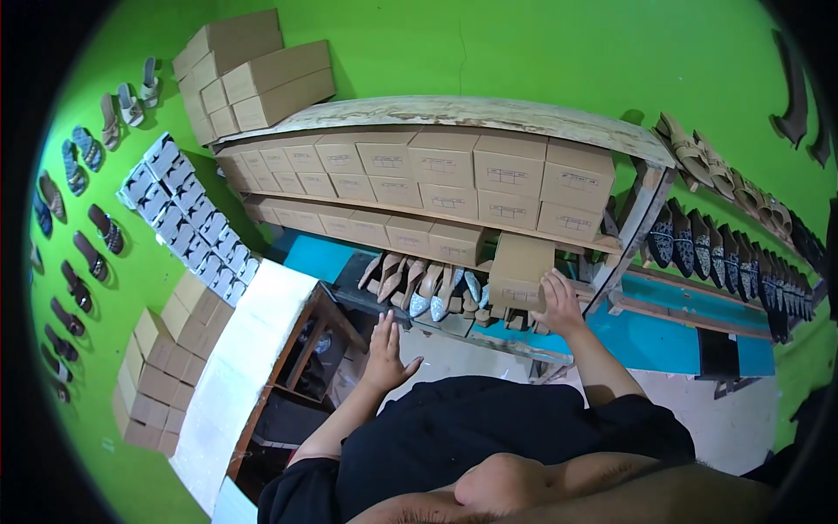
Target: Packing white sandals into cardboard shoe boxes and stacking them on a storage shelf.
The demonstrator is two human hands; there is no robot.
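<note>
My right hand (pixel 561 303) grips the right front edge of a brown cardboard box (pixel 521 266), fingers along its side. The box juts forward from the end of the lower row of boxes, in front of the wooden shelf. My left hand (pixel 385 355) is held out with fingers spread and nothing in it. Between my hands, several light-coloured women's shoes (pixel 426 291) stand in a row on the low shelf below the boxes. The box hides part of this row.
More cardboard boxes (pixel 445 162) fill the wooden shelf, with others stacked on its top left. A white-topped table (pixel 249 354) stands at my left beside black-and-white boxes (pixel 188 218). Shoes hang on the left green wall; dark patterned shoes (pixel 717 258) line racks at right.
</note>
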